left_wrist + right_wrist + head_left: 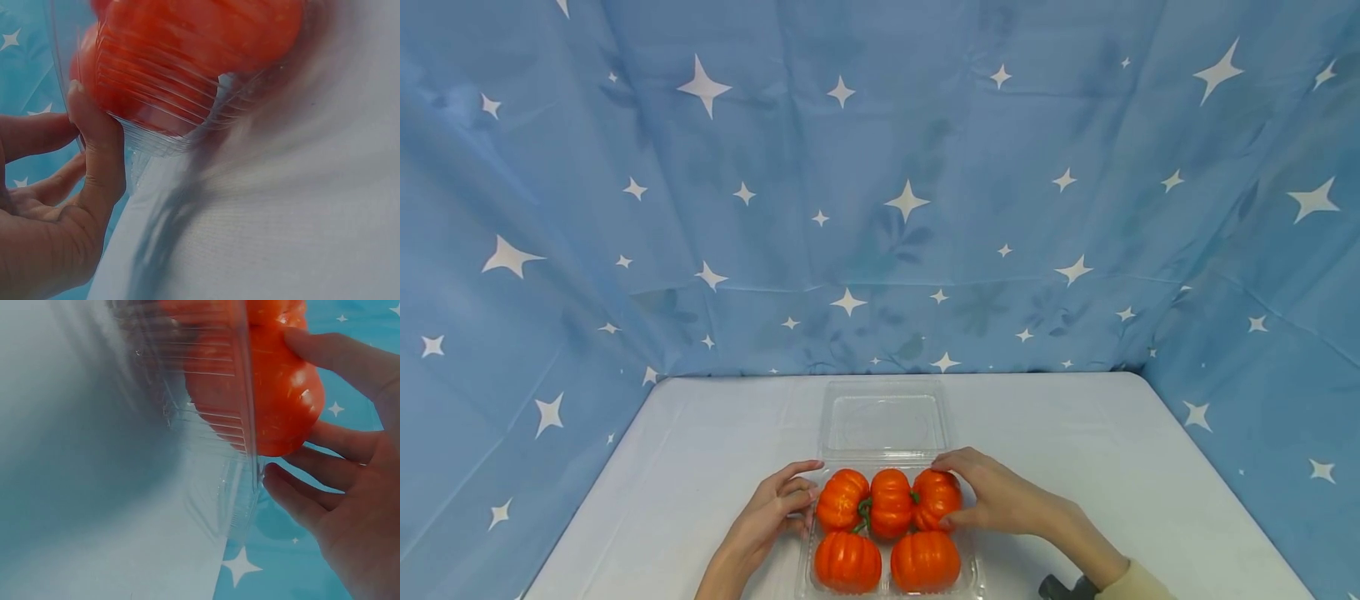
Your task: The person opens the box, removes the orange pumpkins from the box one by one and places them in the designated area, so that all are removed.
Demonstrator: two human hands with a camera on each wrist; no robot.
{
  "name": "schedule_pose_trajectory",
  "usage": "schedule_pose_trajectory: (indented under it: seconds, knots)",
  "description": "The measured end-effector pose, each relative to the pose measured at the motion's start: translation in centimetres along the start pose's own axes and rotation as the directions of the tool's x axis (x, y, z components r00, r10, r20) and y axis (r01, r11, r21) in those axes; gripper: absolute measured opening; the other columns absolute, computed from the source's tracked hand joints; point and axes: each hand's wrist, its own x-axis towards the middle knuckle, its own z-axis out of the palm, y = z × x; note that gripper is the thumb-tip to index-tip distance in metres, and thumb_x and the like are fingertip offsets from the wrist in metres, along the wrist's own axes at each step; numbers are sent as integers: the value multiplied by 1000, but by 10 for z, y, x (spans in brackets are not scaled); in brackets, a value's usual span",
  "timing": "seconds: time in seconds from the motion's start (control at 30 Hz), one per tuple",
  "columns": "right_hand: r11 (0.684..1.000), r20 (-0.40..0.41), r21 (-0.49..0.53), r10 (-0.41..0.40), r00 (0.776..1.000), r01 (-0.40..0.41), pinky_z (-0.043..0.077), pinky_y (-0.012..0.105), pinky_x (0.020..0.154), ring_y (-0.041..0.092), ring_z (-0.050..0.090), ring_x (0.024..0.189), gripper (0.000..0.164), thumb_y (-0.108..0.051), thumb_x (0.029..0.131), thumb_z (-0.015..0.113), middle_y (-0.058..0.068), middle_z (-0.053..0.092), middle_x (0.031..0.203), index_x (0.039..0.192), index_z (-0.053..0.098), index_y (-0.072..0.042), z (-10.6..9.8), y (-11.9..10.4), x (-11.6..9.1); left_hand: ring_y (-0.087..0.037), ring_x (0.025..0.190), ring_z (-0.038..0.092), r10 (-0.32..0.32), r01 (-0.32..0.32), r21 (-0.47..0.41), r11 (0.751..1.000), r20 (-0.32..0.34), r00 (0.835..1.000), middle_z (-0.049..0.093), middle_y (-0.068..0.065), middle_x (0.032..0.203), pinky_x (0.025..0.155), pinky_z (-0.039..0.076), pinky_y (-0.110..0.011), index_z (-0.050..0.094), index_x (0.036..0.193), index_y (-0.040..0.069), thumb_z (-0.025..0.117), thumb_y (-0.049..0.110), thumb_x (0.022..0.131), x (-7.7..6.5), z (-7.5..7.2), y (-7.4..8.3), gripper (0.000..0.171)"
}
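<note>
Several small orange toy-like pumpkins (891,503) with green stems sit in two rows in a clear plastic clamshell container (886,587). Its transparent lid (883,423) lies folded back behind it. At the container's left side, my left hand (767,508) pinches the rim, with the thumb against the clear wall (162,100). My right hand (1000,496) has its thumb and fingers around the back-right pumpkin (281,394). In the right wrist view, the thumb touches that pumpkin's skin, while the other fingers reach partly out of sight behind it.
The container rests on a white-covered table (715,433) near its front edge. A blue curtain (880,167) with white stars hangs behind the table and along both sides. A dark object (1063,587) is beside the right wrist.
</note>
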Motion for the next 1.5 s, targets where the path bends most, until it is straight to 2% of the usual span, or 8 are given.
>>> schedule_pose_trajectory:
  seconds: [0.27, 0.53, 0.7, 0.9, 1.07, 1.23, 1.5]
  knots:
    - [996, -54, 80, -44, 998, 48, 57, 46, 98, 21, 65, 112, 58, -32, 84, 84, 1, 67, 126, 131, 57, -10, -1, 3, -6, -13, 65, 57, 7, -7, 9, 1000, 8, 1000, 63, -1, 93, 56, 54, -26, 37, 153, -4, 60, 8, 98, -2, 1, 0, 61]
    - [994, -41, 100, -41, 998, 45, 57, 44, 99, 22, 62, 117, 75, -34, 84, 85, 2, 61, 134, 145, 51, -8, -2, 2, -10, -13, 65, 57, 2, -2, 13, 1000, 5, 1000, 64, -1, 93, 57, 54, -26, 36, 153, -4, 61, 9, 98, -4, 1, -1, 61]
    - [996, -38, 88, -23, 999, 26, 57, 41, 100, 22, 60, 121, 77, -34, 83, 84, 1, 54, 138, 149, 50, -10, -2, 2, -13, -14, 66, 57, -2, 2, 17, 1000, 1, 1000, 63, -2, 91, 57, 54, -26, 37, 153, -3, 61, 10, 99, -3, 1, -2, 61]
    - [994, -48, 106, -21, 999, 26, 57, 39, 99, 23, 58, 121, 73, -35, 83, 85, 0, 51, 138, 145, 54, -12, -1, 5, -14, -14, 66, 57, -3, 3, 21, 1000, -1, 1000, 63, -2, 91, 57, 55, -26, 37, 153, -2, 62, 11, 98, -2, 0, -2, 61]
    - [989, -82, 128, -61, 995, 72, 58, 35, 97, 20, 59, 120, 68, -33, 83, 86, -2, 52, 135, 141, 55, -16, -1, 8, -15, -13, 65, 57, -1, 0, 21, 1000, 1, 1000, 63, -2, 90, 56, 55, -26, 37, 153, -3, 61, 10, 98, -2, -1, -2, 61]
    - [979, -108, 167, -97, 989, 114, 58, 34, 97, 17, 60, 120, 67, -28, 83, 86, -3, 56, 135, 139, 51, -15, -2, 12, -15, -13, 65, 57, 0, 0, 15, 1000, 0, 1000, 63, -2, 90, 56, 55, -26, 37, 153, -3, 62, 10, 98, -2, -1, -1, 62]
    - [977, -106, 208, -32, 994, 53, 56, 34, 100, 16, 62, 121, 66, -32, 85, 84, -5, 63, 135, 140, 54, -15, -9, 17, -18, -13, 65, 57, 2, -2, 11, 1000, 0, 1000, 63, -1, 89, 56, 54, -26, 37, 153, -3, 62, 10, 99, -1, 0, -1, 61]
